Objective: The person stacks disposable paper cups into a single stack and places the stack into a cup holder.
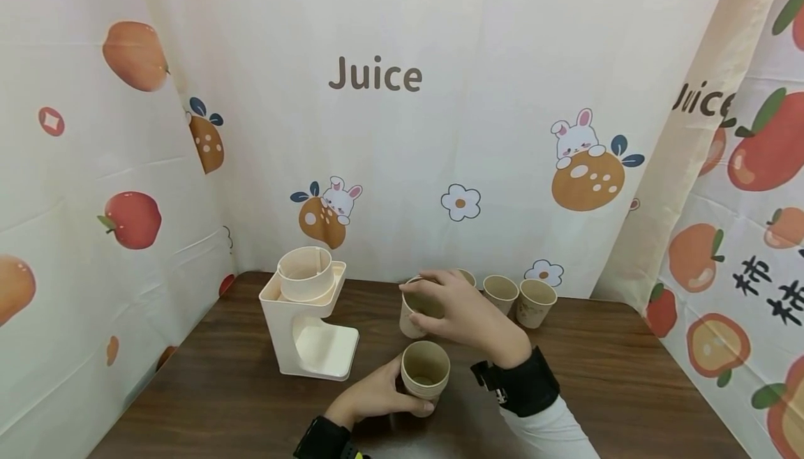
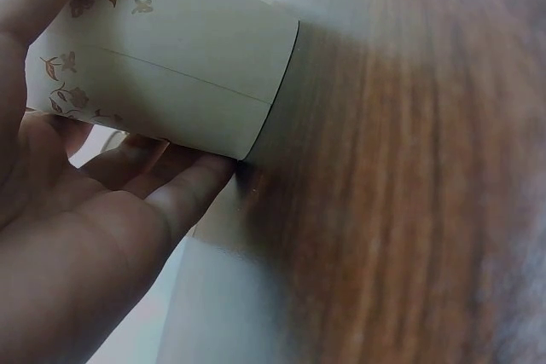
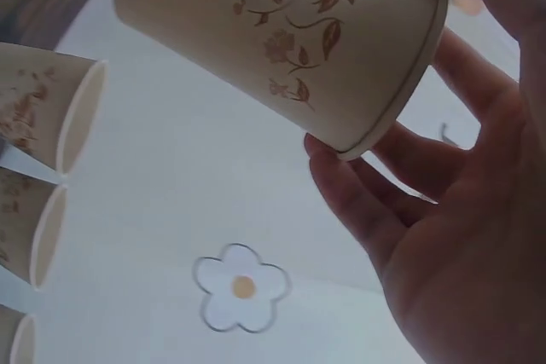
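Observation:
My left hand [image 1: 377, 397] grips a beige paper cup [image 1: 426, 367] from its left side, upright at the front of the table. Ridge lines show below its rim, and its inside faces the head camera. In the left wrist view, brown flower prints mark that cup [image 2: 171, 57], and its base is close over the wood. Just behind it, my right hand [image 1: 467, 312] holds a second paper cup [image 1: 411, 323] by the rim from above. The right wrist view shows thumb and fingers around the rim of this flower-printed cup [image 3: 281, 49].
Right of the held cups, more paper cups [image 1: 500, 294] stand in a row near the back curtain [image 1: 389, 145]; my right hand partly covers one. A cream dripper-like stand [image 1: 283, 333] with a round cup-shaped top [image 1: 306, 284] is on the left of the brown table [image 1: 603, 375].

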A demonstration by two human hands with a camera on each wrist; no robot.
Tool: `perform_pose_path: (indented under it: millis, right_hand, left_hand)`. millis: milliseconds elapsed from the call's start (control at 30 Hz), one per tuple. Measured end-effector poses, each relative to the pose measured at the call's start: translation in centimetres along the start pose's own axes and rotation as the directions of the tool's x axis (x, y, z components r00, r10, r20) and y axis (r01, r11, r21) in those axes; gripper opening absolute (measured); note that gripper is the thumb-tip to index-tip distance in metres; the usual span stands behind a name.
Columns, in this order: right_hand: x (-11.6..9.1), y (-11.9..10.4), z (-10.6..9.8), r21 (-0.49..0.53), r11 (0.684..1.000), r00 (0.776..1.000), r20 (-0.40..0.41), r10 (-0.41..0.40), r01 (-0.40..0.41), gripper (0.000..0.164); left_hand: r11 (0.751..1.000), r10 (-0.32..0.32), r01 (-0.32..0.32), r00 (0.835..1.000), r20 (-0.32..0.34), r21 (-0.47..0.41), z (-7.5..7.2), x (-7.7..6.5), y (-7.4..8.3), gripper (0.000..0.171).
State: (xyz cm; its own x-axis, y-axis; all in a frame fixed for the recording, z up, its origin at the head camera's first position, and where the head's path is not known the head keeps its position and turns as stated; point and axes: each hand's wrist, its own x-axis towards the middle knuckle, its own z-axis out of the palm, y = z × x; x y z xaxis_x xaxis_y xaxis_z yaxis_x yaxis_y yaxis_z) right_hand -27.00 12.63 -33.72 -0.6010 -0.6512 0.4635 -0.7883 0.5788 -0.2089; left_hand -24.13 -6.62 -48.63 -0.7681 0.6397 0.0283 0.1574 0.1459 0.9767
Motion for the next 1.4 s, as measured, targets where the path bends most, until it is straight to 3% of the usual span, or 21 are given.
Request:
perform_pose_path:
  millis: [433, 667, 933, 1200, 1400]
  right_hand:
    - [-1.8, -1.7, -2.1, 0.009, 0.997, 0.997, 0.033, 0.071, -0.071, 0.041]
    - [-2.8, -2.8, -2.6, 0.035, 0.996, 0.993, 0.093, 0.074, -0.077, 0.041]
    - [-3.5, -3.4, -2.1, 0.023, 0.998, 0.993, 0.102, 0.059, -0.061, 0.039]
    - [-4.1, -3.4, -1.3, 0.055, 0.993, 0.981, 0.172, 0.095, -0.106, 0.041]
    - [-4.5, -3.1, -0.1, 0.069, 0.994, 0.979, 0.193, 0.067, -0.082, 0.043]
  left_hand:
    - [1.0, -0.001, 0.001, 1.0, 0.007, -0.009, 0.0, 0.0, 0.2, 0.08]
    - [0.998, 0.042, -0.04, 0.998, 0.049, -0.042, -0.1, 0.1, 0.0, 0.078]
    - [0.998, 0.057, -0.055, 0.997, 0.059, -0.038, -0.2, 0.4, -0.3, 0.081]
    - [0.999, 0.034, -0.034, 0.999, 0.033, -0.01, -0.1, 0.4, -0.1, 0.078]
    - [0.999, 0.035, -0.035, 0.999, 0.037, -0.013, -0.1, 0.3, -0.1, 0.074]
